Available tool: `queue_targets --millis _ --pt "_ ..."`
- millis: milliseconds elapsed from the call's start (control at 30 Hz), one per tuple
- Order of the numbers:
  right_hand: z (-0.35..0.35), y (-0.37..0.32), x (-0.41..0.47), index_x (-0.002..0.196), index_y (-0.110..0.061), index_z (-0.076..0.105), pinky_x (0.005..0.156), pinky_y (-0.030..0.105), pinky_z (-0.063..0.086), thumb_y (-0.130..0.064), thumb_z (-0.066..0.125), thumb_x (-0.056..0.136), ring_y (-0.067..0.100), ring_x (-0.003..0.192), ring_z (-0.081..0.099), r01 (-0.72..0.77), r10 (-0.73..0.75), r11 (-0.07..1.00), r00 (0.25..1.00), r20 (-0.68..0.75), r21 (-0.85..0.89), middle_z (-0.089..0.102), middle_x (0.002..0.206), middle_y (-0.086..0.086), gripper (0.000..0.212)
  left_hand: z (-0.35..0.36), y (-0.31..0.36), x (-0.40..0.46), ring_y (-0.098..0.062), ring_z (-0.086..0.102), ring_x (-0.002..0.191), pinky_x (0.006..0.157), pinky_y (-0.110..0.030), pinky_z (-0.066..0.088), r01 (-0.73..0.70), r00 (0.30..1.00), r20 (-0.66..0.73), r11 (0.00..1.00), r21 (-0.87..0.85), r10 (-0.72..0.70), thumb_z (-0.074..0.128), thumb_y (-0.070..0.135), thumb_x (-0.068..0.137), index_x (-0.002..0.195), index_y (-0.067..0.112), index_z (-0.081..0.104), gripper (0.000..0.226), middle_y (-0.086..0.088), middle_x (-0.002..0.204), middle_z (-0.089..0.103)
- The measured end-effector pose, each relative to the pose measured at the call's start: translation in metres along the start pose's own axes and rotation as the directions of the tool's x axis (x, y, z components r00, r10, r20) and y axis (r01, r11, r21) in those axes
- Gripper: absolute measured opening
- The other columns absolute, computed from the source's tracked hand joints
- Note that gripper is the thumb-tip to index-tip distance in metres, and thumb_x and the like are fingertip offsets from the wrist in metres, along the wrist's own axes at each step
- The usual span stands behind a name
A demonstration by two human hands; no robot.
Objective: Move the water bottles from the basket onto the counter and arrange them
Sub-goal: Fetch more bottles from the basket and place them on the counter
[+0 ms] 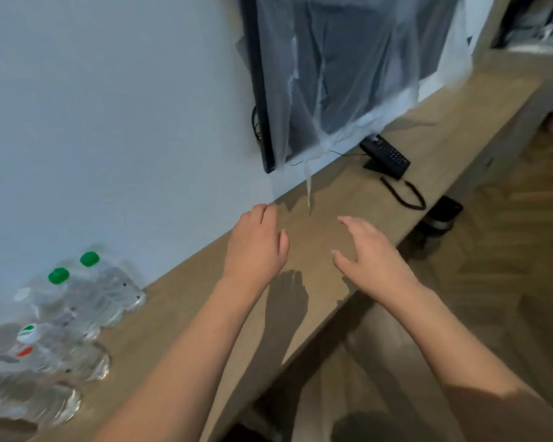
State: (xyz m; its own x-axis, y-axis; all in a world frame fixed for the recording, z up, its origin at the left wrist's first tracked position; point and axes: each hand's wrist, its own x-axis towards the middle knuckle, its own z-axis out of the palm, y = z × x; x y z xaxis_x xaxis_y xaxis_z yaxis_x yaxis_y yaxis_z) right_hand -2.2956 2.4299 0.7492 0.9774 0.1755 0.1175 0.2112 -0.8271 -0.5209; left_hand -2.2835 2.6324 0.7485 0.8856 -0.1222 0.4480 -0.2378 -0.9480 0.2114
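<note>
While both hands hang over the middle of the counter, the water bottles sit way off to the left of them, bunched up at the far left end of the same wooden top, right against the white wall. From where I'm watching, the bottles are blurry, but I can make out clear plastic, two green caps at the back and a white cap with a green and red mark closer to me. They look packed tight, touching each other, and I can't tell exactly how many there are.

The left hand is palm down over the counter near the wall, fingers bent a bit at the tips, gripping nothing. The right hand is just beside it to the right, fingers spread and relaxed, thumb out, also holding nothing. I can't tell for sure if either one actually touches the wood; there are shadows under them. Both hands are well apart from the bottles, with a bare stretch of counter in between.

Further back on the counter there's a black phone with a curly cord, and above it a flat screen on the wall wrapped in thin plastic film. The floor on the right is wood in a herringbone pattern.
</note>
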Motion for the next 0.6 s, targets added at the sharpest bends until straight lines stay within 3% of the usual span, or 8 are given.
queue_targets --millis 200,300,600 --pt "-0.097 0.157 -0.010 0.149 -0.014 0.037 0.113 0.037 0.036 -0.032 0.061 0.091 0.023 0.133 0.044 -0.163 0.157 0.986 0.979 -0.129 -0.039 0.046 0.146 0.008 0.065 0.079 0.168 0.082 -0.027 0.053 0.113 0.097 -0.038 0.044 -0.170 0.985 0.015 0.984 -0.062 0.171 0.054 0.025 0.092 0.129 0.008 0.053 0.041 -0.011 0.127 0.055" --pt "-0.138 0.216 -0.016 0.147 -0.015 0.040 0.109 0.034 0.038 -0.032 0.062 0.091 0.022 0.127 0.049 -0.253 0.244 0.967 0.955 -0.168 -0.033 0.048 0.144 0.007 0.062 0.109 0.240 0.115 -0.031 0.055 0.109 0.095 -0.041 0.046 -0.274 0.959 0.054 0.958 -0.083 0.279 0.057 0.024 0.089 0.124 0.005 0.056 0.040 -0.013 0.122 0.057" --pt "-0.209 0.373 0.037 0.148 -0.019 0.037 0.113 0.034 0.036 -0.034 0.061 0.093 0.020 0.134 0.044 -0.456 0.446 0.890 0.864 -0.232 0.011 0.045 0.147 0.003 0.062 0.221 0.377 0.240 -0.029 0.054 0.109 0.096 -0.042 0.047 -0.417 0.894 0.075 0.882 -0.219 0.441 0.055 0.024 0.090 0.127 0.008 0.054 0.040 -0.011 0.122 0.057"
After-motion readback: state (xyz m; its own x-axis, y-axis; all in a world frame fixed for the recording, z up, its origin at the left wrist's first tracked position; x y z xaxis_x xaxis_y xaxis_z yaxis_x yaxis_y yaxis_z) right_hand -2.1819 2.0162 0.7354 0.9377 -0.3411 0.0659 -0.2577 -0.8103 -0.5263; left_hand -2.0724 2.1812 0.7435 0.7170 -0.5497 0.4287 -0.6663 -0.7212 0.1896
